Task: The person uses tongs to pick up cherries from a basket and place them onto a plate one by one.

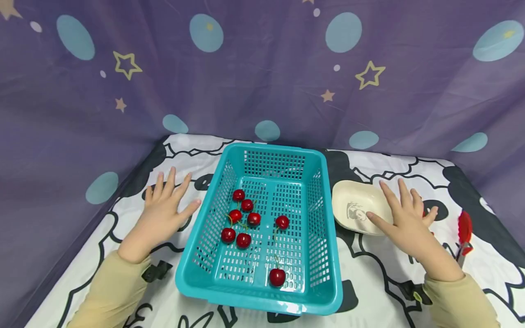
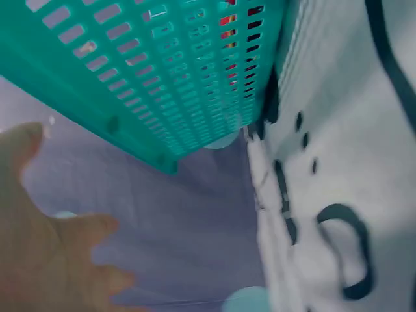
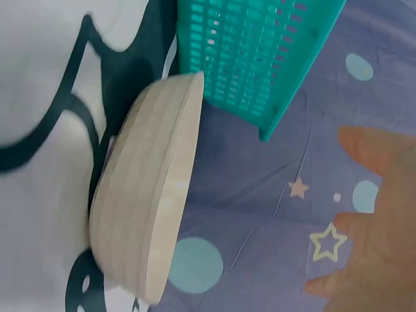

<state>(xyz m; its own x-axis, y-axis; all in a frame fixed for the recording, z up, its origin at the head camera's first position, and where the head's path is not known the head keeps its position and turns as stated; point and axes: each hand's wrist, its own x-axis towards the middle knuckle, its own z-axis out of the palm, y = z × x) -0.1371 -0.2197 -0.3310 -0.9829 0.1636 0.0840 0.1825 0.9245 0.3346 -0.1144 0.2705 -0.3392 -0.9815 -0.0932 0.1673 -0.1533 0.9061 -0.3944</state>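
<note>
A teal plastic basket (image 1: 301, 305) with slotted walls stands mid-table in the head view, several red cherries (image 1: 254, 219) lying on its floor. Left of it, my left hand (image 1: 162, 217) hovers with fingers spread, holding nothing; the left wrist view shows the basket's side wall (image 2: 162, 71) beside that hand (image 2: 52, 247). My right hand (image 1: 410, 223) is likewise spread and bare, above the right side of a cream bowl (image 1: 348, 200) with a printed picture inside. From the right wrist, the bowl's ribbed outer side (image 3: 140, 188) appears, apart from the fingers of the hand (image 3: 377, 227).
Beyond my right hand lies a red-handled tool (image 1: 465, 228), its lower part hidden behind the forearm. Small red bits show behind the right fingers. A white cloth with black drawings (image 1: 369, 278) covers the table, and a purple patterned curtain (image 1: 262, 82) hangs behind it.
</note>
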